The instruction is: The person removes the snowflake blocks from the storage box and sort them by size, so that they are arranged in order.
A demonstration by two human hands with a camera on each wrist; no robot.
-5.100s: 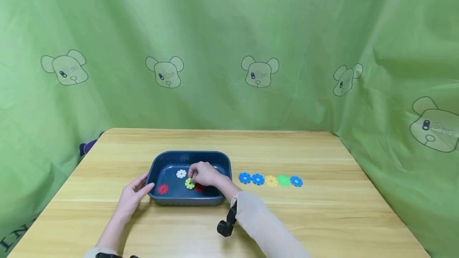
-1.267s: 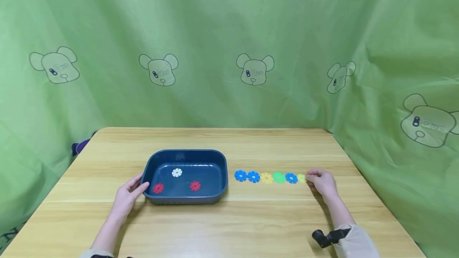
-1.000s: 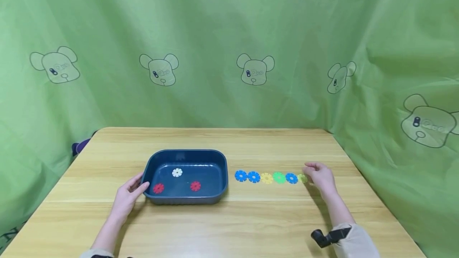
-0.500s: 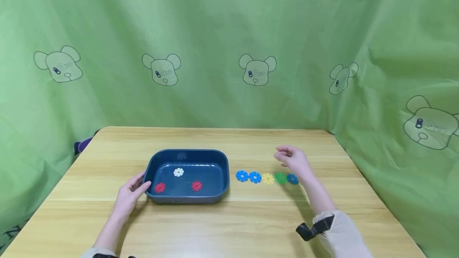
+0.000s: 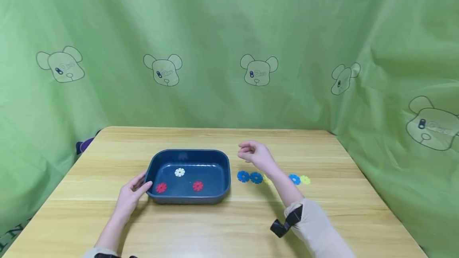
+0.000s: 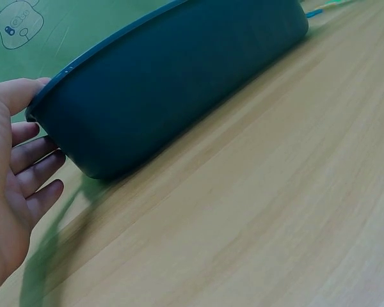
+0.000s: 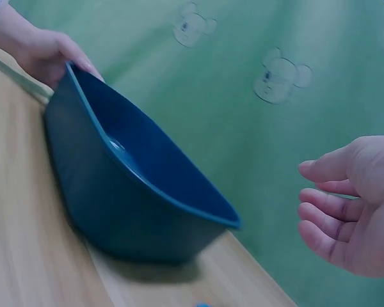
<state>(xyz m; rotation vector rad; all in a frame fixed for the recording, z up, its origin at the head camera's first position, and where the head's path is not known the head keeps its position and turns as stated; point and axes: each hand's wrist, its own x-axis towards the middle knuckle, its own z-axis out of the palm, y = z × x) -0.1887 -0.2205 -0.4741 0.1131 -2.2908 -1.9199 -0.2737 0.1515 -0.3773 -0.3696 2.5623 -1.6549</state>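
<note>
My left hand (image 5: pixel 129 196) pinches the tub (image 5: pixel 188 200) by its edge, maybe so it won't slide. My right hand (image 5: pixel 259 157) holds nothing, fingers loosely apart. Three discs (image 5: pixel 198 186) lie inside, more outside.

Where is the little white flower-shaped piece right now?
In the head view, the white piece lies inside the dark blue tray, a little left of its middle and farther from the person than the two red pieces.

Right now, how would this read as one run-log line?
left hand: holding tray rim | right hand: raised, empty | tray: white disc, two red discs | table: disc row, partly hidden by right arm
</note>
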